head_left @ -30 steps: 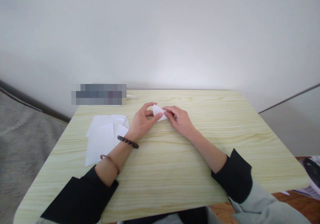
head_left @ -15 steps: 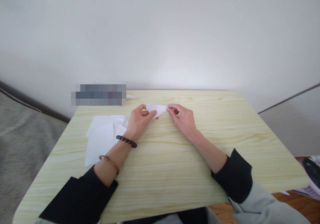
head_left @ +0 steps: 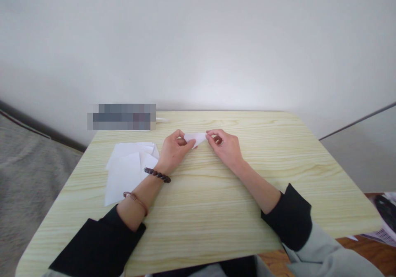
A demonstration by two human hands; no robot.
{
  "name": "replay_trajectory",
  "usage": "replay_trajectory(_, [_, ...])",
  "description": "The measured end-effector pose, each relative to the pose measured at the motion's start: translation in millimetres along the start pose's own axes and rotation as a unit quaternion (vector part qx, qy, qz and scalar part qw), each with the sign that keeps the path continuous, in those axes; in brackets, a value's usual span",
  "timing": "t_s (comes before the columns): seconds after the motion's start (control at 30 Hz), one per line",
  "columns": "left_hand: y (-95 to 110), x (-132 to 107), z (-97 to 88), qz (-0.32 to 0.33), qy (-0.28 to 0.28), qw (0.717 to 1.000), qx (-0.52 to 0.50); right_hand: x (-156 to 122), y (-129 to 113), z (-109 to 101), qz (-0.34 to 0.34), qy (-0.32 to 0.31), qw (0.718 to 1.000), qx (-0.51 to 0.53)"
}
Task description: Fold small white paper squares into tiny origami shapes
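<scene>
A small folded piece of white paper [head_left: 198,138], tapering to a point on its right, is held between my two hands above the table. My left hand [head_left: 175,148] grips its wide end, thumb in front and fingers behind. At the narrow tip, my right hand [head_left: 225,146] pinches the paper between thumb and fingertips. Beside my left wrist, several loose white paper sheets [head_left: 122,178] lie overlapping on the table, partly hidden by my forearm.
The pale wood-grain table [head_left: 210,223] reaches back to a white wall [head_left: 216,46]. A blurred-out object [head_left: 122,118] stands at the back left. Grey fabric [head_left: 27,186] lies left of the table; a purple basket [head_left: 379,235] is low at the right.
My left hand has shifted slightly to the right along the paper, and less of the paper shows. My right hand stays nearly still at the tip.
</scene>
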State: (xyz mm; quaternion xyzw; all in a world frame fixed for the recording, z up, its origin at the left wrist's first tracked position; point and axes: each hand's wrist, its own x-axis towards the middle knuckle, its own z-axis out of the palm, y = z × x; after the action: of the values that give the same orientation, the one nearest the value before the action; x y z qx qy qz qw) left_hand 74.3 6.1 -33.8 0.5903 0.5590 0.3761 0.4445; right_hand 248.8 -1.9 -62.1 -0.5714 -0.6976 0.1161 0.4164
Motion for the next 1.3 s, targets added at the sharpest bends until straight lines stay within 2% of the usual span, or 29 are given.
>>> replay_trajectory(0.6, [-1, 0, 0.3, 0.009, -0.003, 1.000, 0.012, 0, 0, 0, 0.015, 0.005, 1.000, -0.017])
replay_trajectory(1.13, [-5, 0, 1.4, 0.023, -0.018, 1.000, 0.007, 1, 2, 2, 0.017, -0.013, 0.999, 0.029])
replay_trajectory(1.3, [-10, 3, 1.3, 0.032, -0.023, 0.999, -0.007, 1, 0, 2, -0.004, -0.016, 0.998, 0.061])
